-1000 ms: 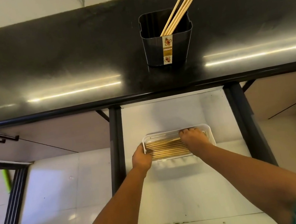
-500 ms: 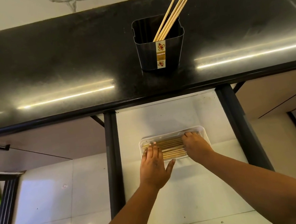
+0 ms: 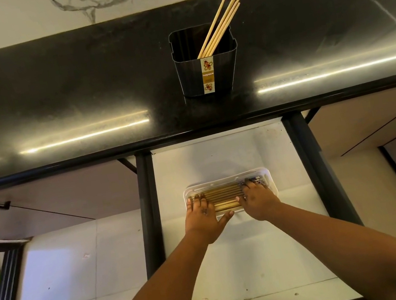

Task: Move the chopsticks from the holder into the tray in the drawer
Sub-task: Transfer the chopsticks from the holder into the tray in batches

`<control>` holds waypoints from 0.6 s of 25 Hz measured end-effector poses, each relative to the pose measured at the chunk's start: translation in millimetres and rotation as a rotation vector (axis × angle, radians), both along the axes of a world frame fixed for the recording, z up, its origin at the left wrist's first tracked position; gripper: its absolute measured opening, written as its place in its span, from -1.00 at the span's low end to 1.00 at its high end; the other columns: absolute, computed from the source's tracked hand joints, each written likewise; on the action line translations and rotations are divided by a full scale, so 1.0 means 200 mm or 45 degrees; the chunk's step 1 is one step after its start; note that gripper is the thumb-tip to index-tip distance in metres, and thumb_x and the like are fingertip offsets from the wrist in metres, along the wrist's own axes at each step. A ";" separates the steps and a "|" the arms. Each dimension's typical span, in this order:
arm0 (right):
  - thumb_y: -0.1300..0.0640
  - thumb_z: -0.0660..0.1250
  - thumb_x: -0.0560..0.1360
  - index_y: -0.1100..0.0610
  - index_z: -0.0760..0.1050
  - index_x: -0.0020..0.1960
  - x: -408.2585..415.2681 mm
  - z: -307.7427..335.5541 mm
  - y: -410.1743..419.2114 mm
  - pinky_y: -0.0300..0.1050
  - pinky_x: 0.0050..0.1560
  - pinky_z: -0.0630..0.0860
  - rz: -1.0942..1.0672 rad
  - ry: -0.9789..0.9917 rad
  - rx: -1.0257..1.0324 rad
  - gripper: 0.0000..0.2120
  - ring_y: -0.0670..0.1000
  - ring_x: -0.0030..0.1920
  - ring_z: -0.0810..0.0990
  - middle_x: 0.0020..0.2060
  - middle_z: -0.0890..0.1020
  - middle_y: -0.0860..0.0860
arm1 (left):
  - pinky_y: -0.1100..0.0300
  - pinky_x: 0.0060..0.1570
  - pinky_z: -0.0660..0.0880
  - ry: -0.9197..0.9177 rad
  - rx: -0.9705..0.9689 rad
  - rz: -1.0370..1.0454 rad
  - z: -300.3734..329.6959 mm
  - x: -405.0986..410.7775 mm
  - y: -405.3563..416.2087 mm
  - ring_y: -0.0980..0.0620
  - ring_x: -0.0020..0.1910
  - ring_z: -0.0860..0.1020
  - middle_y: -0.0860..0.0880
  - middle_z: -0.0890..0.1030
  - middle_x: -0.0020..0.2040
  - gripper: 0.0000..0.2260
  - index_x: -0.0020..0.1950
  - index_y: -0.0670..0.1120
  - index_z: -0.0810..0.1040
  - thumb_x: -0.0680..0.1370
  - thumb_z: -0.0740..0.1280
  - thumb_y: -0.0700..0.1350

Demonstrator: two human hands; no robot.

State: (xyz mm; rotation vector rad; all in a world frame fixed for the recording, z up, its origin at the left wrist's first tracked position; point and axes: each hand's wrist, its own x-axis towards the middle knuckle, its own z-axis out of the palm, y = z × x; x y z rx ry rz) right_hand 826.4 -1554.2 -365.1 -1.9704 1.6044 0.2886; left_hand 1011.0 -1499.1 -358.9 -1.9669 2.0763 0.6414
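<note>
Both flat hands, left hand (image 3: 202, 214) and right hand (image 3: 258, 200), press the tray (image 3: 271, 177) chopsticks (image 3: 224, 195); the rest (image 3: 220, 25) lean far-right in the holder (image 3: 207, 75), nearer the right hand.

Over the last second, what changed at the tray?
The left hand left the tray's left end and now lies flat on the chopsticks in the tray. The right hand remains on them. The holder still has chopsticks.
</note>
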 end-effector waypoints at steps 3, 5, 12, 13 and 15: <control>-0.10 0.01 0.63 0.13 0.46 0.28 0.01 0.03 0.02 0.01 0.34 0.37 0.044 0.002 -0.126 -0.56 0.09 0.26 0.46 0.24 0.54 0.08 | -0.06 0.46 -0.03 0.067 -0.026 0.013 0.00 -0.01 0.03 -0.09 0.43 0.26 -0.05 0.40 0.41 -0.35 0.38 -0.05 0.36 0.53 -0.10 0.35; -0.13 -0.02 0.63 0.11 0.52 0.20 0.02 0.05 0.05 0.01 0.24 0.45 0.120 0.021 -0.139 -0.54 0.08 0.18 0.50 0.16 0.58 0.06 | -0.08 0.46 -0.02 0.087 0.012 -0.011 0.01 -0.02 0.05 -0.08 0.41 0.31 -0.02 0.44 0.38 -0.43 0.35 -0.01 0.39 0.54 0.01 0.33; -0.14 -0.06 0.63 0.11 0.49 0.23 -0.03 0.06 0.11 -0.02 0.28 0.44 0.116 -0.031 -0.092 -0.52 0.06 0.19 0.50 0.20 0.55 0.06 | 0.02 0.38 0.24 0.109 -0.010 0.089 0.03 0.00 0.09 -0.10 0.40 0.32 -0.03 0.40 0.41 -0.58 0.35 0.02 0.37 0.57 0.15 0.19; -0.14 -0.07 0.63 0.11 0.50 0.22 -0.03 0.06 0.11 -0.01 0.29 0.43 0.143 -0.016 -0.091 -0.51 0.06 0.19 0.50 0.19 0.56 0.06 | 0.02 0.36 0.28 0.083 0.002 0.091 0.03 0.00 0.09 -0.10 0.39 0.32 -0.04 0.38 0.42 -0.56 0.38 0.01 0.35 0.57 0.15 0.19; -0.15 -0.09 0.63 0.11 0.50 0.22 -0.04 0.06 0.11 0.01 0.29 0.43 0.178 0.013 -0.100 -0.50 0.07 0.19 0.50 0.19 0.56 0.06 | 0.02 0.34 0.30 0.042 0.046 0.100 0.03 0.00 0.09 -0.11 0.39 0.33 -0.05 0.37 0.43 -0.52 0.42 0.00 0.30 0.57 0.15 0.19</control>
